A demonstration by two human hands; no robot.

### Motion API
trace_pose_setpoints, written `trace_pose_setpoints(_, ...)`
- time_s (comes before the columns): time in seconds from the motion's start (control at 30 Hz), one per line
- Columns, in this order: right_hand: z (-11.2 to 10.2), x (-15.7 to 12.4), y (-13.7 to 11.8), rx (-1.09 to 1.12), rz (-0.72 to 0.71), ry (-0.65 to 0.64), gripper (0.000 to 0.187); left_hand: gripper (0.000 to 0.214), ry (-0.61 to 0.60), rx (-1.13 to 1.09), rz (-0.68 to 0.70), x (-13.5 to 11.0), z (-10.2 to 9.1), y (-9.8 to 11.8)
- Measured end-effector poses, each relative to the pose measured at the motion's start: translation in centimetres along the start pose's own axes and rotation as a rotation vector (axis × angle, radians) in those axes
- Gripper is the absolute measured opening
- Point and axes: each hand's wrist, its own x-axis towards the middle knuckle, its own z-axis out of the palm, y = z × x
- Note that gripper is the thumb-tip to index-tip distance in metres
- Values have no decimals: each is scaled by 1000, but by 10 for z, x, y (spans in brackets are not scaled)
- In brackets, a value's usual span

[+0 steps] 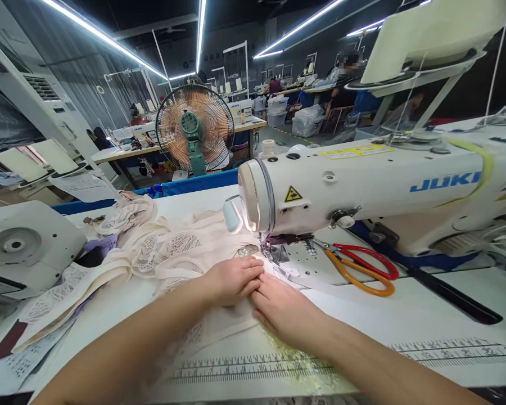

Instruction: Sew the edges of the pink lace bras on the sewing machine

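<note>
A pale cream lace garment (181, 247) lies bunched over the table and runs up to the lit needle area of the white sewing machine (303, 191). My left hand (234, 279) presses on the fabric just in front of the presser foot, its fingers together and closed over the cloth. Against it, fingertips touching, my right hand (289, 306) grips the same fabric at its edge, with the thumb tucked in low. The exact stitching point is partly hidden by the machine head and the cloth.
Red and orange-handled scissors (362, 267) and a black-handled tool (455, 295) lie right of the needle. A printed ruler (244, 371) lines the front edge. Another machine (29, 247) stands left. A large fan (194, 129) is behind, with co-workers farther back.
</note>
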Motion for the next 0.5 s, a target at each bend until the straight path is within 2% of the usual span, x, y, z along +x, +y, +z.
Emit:
trace_pose_setpoints(0.13, 5, -25, -3, -80, -22, 122, 35, 38, 100, 43, 9, -6, 21, -6)
trace_pose_setpoints(0.23, 4, -44, -1, -180, -15, 215, 36, 39, 125, 95, -17, 1, 26, -10)
trace_pose_setpoints(0.33, 2, -53, 0, -245, -11, 237, 36, 40, 144, 129, -43, 6, 25, -9)
trace_pose_setpoints(0.5, 2, -50, 1, -330, -18, 230, 37, 38, 115, 146, -131, 14, 24, -1)
